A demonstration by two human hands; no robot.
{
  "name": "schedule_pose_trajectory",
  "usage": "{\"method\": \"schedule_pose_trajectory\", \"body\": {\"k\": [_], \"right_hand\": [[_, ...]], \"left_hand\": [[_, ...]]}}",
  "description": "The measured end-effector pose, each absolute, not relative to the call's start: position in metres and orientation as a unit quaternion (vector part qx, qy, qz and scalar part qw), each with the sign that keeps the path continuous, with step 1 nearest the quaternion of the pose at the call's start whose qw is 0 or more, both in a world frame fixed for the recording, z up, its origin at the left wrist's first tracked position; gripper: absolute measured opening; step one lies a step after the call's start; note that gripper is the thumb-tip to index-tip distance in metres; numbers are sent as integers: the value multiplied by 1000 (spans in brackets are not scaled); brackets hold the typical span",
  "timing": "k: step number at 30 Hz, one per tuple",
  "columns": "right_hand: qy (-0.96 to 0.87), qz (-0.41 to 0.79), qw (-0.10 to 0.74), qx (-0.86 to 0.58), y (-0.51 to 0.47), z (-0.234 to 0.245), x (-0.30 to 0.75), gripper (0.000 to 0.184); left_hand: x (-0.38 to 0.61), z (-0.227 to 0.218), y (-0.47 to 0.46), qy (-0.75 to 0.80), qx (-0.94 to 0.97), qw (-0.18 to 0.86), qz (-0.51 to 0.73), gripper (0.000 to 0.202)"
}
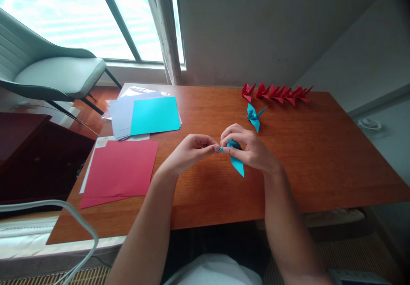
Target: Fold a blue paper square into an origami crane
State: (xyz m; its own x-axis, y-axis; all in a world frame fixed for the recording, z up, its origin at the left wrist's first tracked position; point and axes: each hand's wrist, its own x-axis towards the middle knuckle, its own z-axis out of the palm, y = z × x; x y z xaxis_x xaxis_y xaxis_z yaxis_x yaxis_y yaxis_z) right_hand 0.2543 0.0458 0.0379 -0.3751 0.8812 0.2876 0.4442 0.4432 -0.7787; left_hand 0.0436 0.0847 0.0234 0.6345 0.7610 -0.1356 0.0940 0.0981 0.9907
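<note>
Between my two hands, above the middle of the wooden table, is a blue paper crane [237, 165] with its wings partly spread. My right hand [251, 148] is closed around its body, the fingers covering part of it. The fingertips of my left hand [200, 147] pinch the thin tip that sticks out to the left. A finished-looking blue paper crane [254, 116] stands just beyond my right hand. Behind it, a row of several red paper cranes [277, 94] lines the far side of the table.
Red paper sheets [121, 170] lie at the table's left, over a white sheet. Farther back, a blue sheet [155, 115] tops a pile of pale purple paper [121, 116]. A chair [60, 74] stands beyond the table [320, 161] by the window. A white cable [86, 225] loops at the lower left.
</note>
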Motion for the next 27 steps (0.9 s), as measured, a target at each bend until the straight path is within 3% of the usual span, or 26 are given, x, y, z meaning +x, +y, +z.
{"method": "schedule_pose_trajectory", "body": {"k": [15,27], "right_hand": [[-757,298,373,-447,47,33,254,11],[-746,309,387,-445,48,32,259,12]], "left_hand": [[48,25,82,356,657,599,287,35],[53,24,83,334,775,410,347,24]]}}
